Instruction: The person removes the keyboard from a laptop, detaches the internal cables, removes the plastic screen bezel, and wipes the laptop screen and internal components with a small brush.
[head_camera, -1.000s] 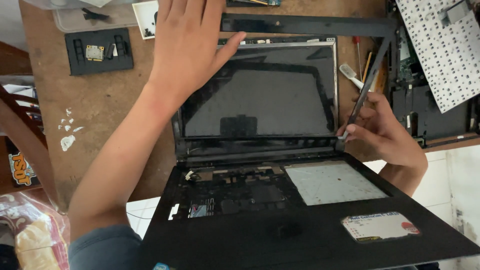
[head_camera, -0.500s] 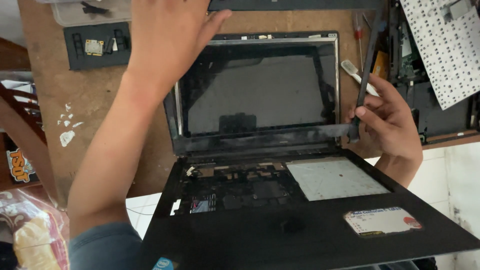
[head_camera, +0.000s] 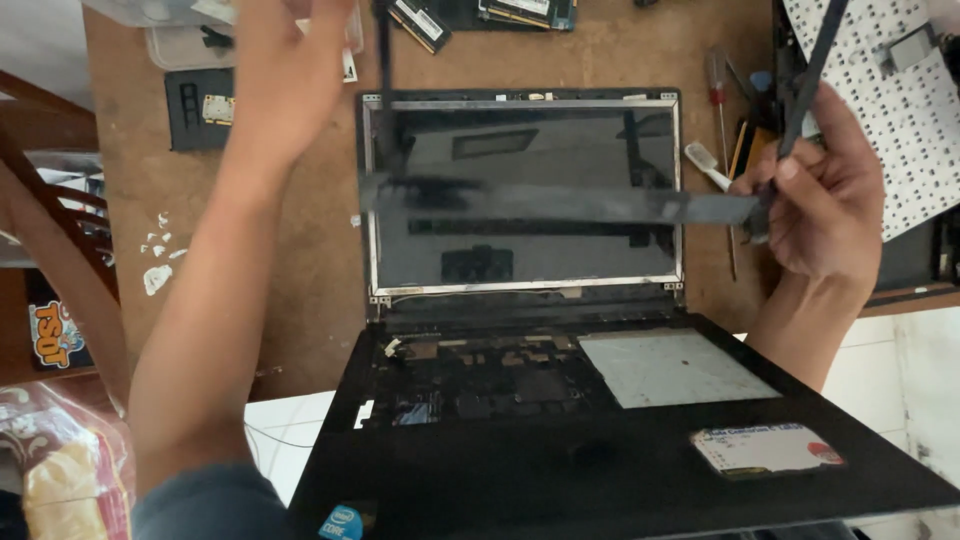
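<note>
- The left hand (head_camera: 290, 70) is raised over the upper left corner of the laptop (head_camera: 600, 470). Its fingers run past the top edge of the view, so whether they grip anything cannot be told; a thin black strip at that corner rises toward them.
- The right hand (head_camera: 820, 190) has its fingers closed on the black screen bezel (head_camera: 560, 205), pinching the frame at its right side.
- The bezel is off the screen (head_camera: 520, 190) and held above it; its lower bar crosses the middle of the glass, blurred, and its right bar slants up past the right hand. Holding it at opposite sides keeps the thin frame level and clear of the panel.
- The screen lies flat back on the tabletop (head_camera: 300, 270), its metal edge frame bare, which gives access from above.
- The laptop base has no keyboard; inner parts show in the open bay. The detached white keyboard (head_camera: 900, 110) lies at the right, out of the work area.
- A screwdriver (head_camera: 722, 130) lies just right of the screen, within reach.
- A small black cover (head_camera: 195, 105) rests at upper left.
</note>
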